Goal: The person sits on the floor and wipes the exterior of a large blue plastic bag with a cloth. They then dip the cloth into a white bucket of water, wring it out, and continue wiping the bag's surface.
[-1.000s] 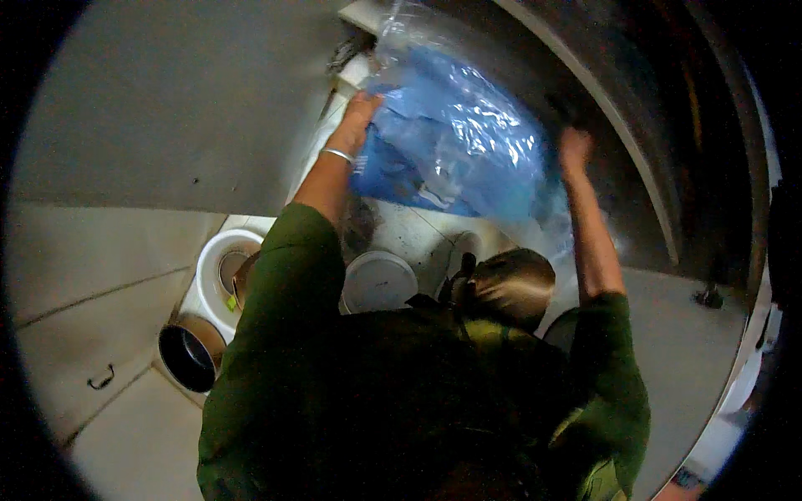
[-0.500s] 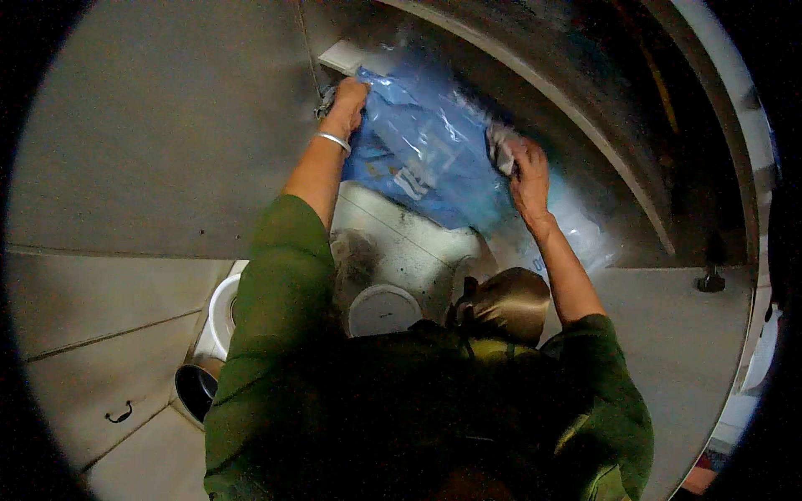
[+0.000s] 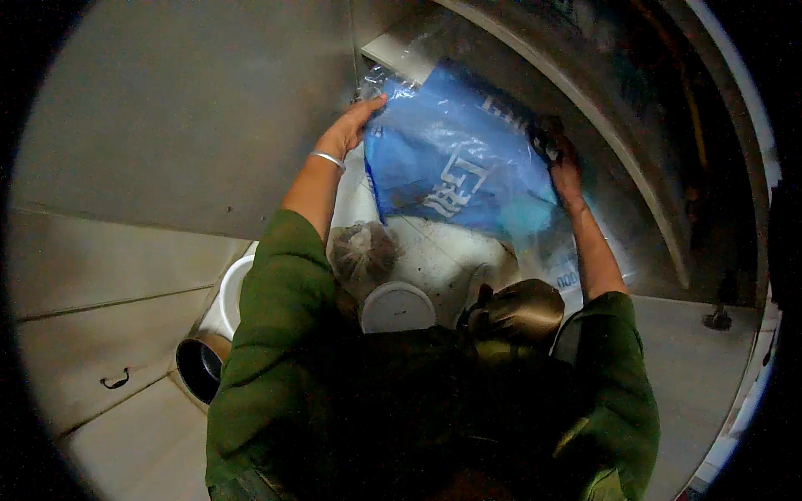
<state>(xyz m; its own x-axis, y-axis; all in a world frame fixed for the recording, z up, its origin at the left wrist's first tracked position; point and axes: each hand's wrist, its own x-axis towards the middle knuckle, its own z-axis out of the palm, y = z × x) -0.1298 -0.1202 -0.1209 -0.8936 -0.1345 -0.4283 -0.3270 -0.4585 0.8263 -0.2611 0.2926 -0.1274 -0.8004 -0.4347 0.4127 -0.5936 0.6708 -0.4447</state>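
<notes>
A blue plastic bag with white markings (image 3: 447, 159), overlaid with crinkled clear plastic (image 3: 539, 242), spreads between my hands at the top middle. My left hand (image 3: 355, 121), a silver bangle on its wrist, grips the upper left edge with closed fingers. At the opposite edge, my right hand (image 3: 564, 171) is curled beside a dark, crumpled patch (image 3: 543, 138); what exactly it holds is too dim to make out. A white strip or ledge (image 3: 388, 54) lies behind the bag.
Below stand a white round lid (image 3: 398, 309), a bag of brownish contents (image 3: 363, 255), a metallic brownish vessel (image 3: 518, 313), a white tub (image 3: 238, 292) and a steel pot (image 3: 198, 367). Grey panels (image 3: 184, 125) flank the left; a curved metal rim (image 3: 626, 159) arches at right.
My right hand went left, then back right and slightly lower. The blue bag now lies flatter, showing more white markings. More of the brownish bag below it has come into view.
</notes>
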